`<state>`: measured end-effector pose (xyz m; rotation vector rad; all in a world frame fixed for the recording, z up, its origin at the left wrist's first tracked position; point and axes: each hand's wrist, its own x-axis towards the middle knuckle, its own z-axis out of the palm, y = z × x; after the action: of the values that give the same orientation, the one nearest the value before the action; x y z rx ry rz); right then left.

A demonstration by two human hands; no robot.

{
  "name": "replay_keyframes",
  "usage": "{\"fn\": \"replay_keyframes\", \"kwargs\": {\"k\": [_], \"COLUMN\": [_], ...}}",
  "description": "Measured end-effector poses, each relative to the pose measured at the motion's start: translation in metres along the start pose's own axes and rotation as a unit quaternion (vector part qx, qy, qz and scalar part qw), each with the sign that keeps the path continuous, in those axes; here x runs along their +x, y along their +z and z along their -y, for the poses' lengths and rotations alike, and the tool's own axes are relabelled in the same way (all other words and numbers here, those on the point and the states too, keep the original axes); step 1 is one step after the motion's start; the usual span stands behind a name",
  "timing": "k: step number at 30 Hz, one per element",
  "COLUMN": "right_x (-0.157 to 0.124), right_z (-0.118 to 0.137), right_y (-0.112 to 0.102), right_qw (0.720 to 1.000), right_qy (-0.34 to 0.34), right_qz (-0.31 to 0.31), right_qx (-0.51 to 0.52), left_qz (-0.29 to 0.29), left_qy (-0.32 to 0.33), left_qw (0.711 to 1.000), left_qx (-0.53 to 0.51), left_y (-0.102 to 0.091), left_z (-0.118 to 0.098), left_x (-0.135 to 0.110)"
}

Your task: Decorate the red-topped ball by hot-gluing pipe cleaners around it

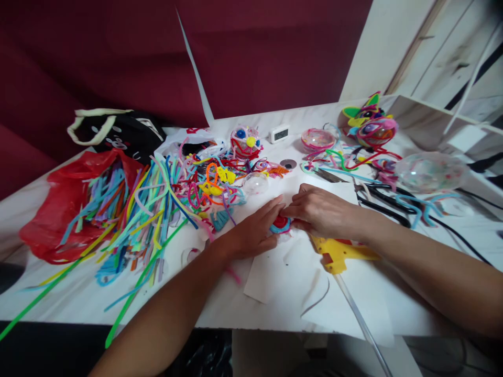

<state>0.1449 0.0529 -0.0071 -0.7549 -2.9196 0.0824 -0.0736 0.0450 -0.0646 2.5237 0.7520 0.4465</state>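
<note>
A small round piece wound from red and blue pipe cleaners [280, 225] lies low over the white paper in the middle of the table. My left hand [257, 230] closes on its left side, fingers bent along the edge. From the right, my right hand [316, 212] pinches at its top and right edge. Both hands cover much of the piece, so its full shape is hidden. Under my right forearm lies a yellow hot glue gun [334, 254], a clear glue stick [363, 324] running from it toward the table's front edge.
Loose pipe cleaners [145, 209] spill from a red plastic bag [51, 209] at left. Pliers [387, 207], scissors [330, 176] and a clear plastic ball [430, 172] lie at right. Behind stand a decorated ball [245, 142], a small digital display [280, 134] and a black bag [129, 139].
</note>
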Motion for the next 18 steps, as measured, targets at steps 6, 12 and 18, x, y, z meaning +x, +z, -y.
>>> {"fn": "replay_keyframes", "kwargs": {"k": [6,12,18], "right_x": [0.0012,0.0004,-0.0011], "right_z": [0.0004,0.0031,0.0056], "right_y": [-0.0008,0.0012,0.0017], "right_qw": [1.0,1.0,0.999], "right_qy": [0.005,0.023,0.041], "right_qz": [0.003,0.011,0.014], "right_qx": [0.004,-0.001,0.003], "left_qz": [-0.014,-0.026,-0.038], "left_qy": [0.002,-0.001,0.014], "left_qw": [1.0,1.0,0.999], "left_qx": [-0.001,-0.011,-0.02], "left_y": [0.0026,0.0033,0.0062], "left_z": [-0.0015,-0.0036,0.003], "left_x": [0.001,0.0022,0.0012]}}
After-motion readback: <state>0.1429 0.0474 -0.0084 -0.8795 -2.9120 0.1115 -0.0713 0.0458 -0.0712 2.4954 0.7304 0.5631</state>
